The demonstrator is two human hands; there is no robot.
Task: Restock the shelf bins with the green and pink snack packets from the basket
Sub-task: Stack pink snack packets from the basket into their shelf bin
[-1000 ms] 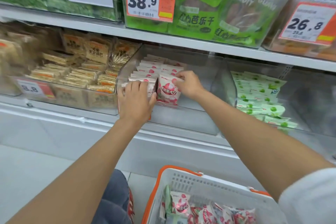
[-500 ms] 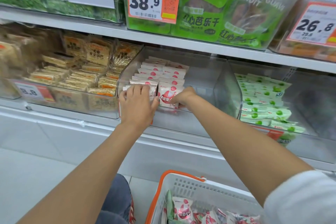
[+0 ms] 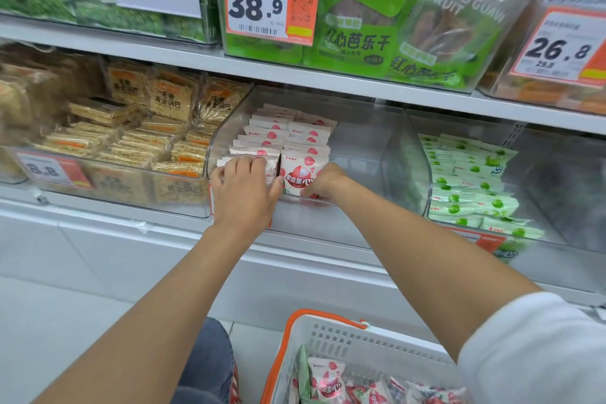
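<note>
Right grip (image 3: 323, 182): fingers curled in, pinching the lower right corner of a pink packet (image 3: 296, 174), dead centre of the frame.
Pink packet: upright, face out, at the very front of the right-hand row inside the middle bin (image 3: 359, 154).
Left grip (image 3: 244, 195): fingers laid flat over the front of the left-hand pink row (image 3: 262, 141), holding nothing, with the thumb touching the upright packet.
Green packets (image 3: 469, 180): stacked in the neighbouring bin, right of frame.
Basket (image 3: 344, 336): bottom of frame, white with an orange rim. Loose pink packets (image 3: 328, 382) lie inside, and a green packet (image 3: 303, 371) stands on edge at their left.
</note>
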